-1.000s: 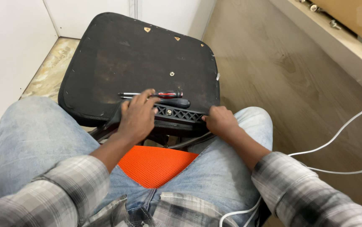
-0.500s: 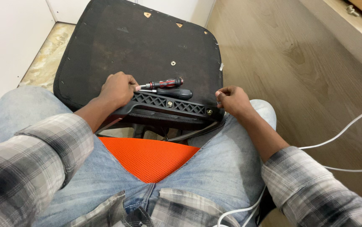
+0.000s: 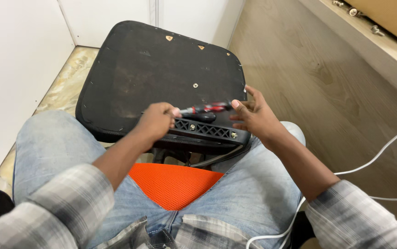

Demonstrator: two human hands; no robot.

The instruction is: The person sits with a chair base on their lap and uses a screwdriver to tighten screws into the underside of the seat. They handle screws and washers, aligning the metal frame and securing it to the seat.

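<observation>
A black upturned chair seat (image 3: 161,69) rests against my knees, its underside facing me. Along its near edge sits a black plastic bracket (image 3: 207,130) with screws in it. A red and black screwdriver (image 3: 204,110) lies just above the bracket. My left hand (image 3: 154,122) is curled, its fingertips pinched on the screwdriver's left end. At the screwdriver's right end is my right hand (image 3: 253,116), with its fingers spread and its thumb tip at the handle. I sit on an orange mesh seat (image 3: 173,184), which shows between my jeans-clad legs.
White wall panels (image 3: 19,55) stand to the left, with a marbled floor strip (image 3: 65,87) below them. Wood flooring (image 3: 327,78) runs to the right. A white cable (image 3: 373,157) crosses it near my right arm. A wooden ledge (image 3: 369,37) with several bolts is at the upper right.
My left hand slid right along the bracket and closed on the screwdriver's end. My right hand left the bracket's corner, rose and opened beside the handle. The view has shifted slightly.
</observation>
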